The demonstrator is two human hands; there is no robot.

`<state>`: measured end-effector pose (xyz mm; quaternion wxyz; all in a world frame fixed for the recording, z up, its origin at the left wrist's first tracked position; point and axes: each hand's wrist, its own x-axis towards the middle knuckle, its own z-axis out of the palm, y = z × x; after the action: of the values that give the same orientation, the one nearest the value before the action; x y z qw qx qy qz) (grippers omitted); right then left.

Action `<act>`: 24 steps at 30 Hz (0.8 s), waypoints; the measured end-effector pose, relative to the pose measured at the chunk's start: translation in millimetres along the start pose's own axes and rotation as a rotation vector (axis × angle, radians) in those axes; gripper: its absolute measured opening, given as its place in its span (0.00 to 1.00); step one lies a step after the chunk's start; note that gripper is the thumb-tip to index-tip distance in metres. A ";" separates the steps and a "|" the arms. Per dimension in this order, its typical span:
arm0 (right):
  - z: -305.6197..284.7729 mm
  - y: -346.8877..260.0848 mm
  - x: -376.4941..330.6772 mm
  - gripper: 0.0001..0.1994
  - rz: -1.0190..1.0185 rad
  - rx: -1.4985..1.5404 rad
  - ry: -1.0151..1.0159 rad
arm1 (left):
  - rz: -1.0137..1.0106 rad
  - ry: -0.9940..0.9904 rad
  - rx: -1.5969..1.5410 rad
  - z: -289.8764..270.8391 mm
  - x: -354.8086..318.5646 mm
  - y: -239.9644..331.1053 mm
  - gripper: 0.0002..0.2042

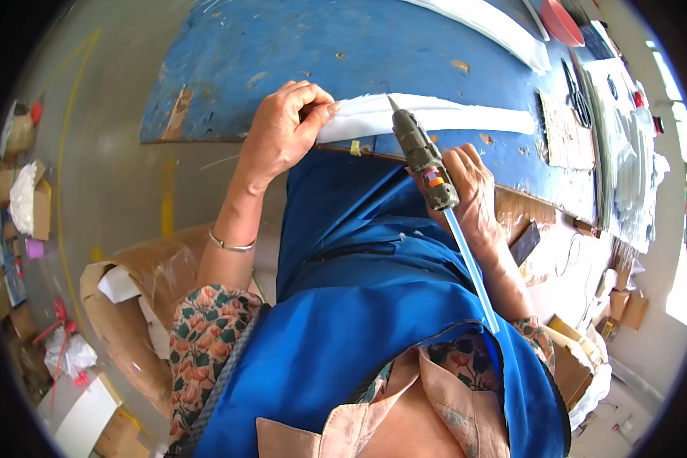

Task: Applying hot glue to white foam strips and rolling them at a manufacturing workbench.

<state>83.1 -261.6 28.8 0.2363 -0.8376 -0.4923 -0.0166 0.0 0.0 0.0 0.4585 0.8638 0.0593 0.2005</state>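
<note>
The bench (298, 46) has a worn blue top with chipped paint. At its far right end lie a pair of scissors (578, 95), a red round dish (562, 21) and a stack of white sheets (630, 175). A second long white strip (496, 27) lies further back. On the floor at left stand cardboard boxes (133, 305); one holds maybe crumpled white paper (23, 197).

My left hand (282, 133) is lying at ten o'clock on the bench (298, 46), its fingers (317, 103) pinching the near end of a fabric strip (435, 116) stretching off toward two o'clock. My right hand (469, 191) is sitting at three o'clock, gripping a glue gun (424, 156) whose tip is touching the strip. Scissors (576, 95) are lying farther right; a cardboard box (141, 298) is standing on the floor at eight o'clock.
</note>
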 end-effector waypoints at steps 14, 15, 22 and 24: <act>5.0 -8.7 6.7 0.15 -0.028 -0.001 -0.032 | 0.007 0.014 -0.006 -2.8 -0.9 0.3 0.06; 5.4 -9.4 7.2 0.14 -0.031 -0.006 -0.030 | 0.008 0.014 -0.006 -2.9 -1.1 -0.2 0.06; 6.7 -12.9 9.7 0.13 -0.053 -0.024 -0.036 | -0.009 0.005 -0.038 -5.7 -1.4 1.0 0.07; 6.9 -13.5 10.3 0.13 -0.060 -0.025 -0.038 | -0.031 0.024 -0.080 -8.0 -2.0 3.3 0.07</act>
<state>75.7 -244.9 30.5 0.2158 -0.8254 -0.5215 -0.0140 -5.3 3.7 6.1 0.4950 0.8412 0.0702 0.2061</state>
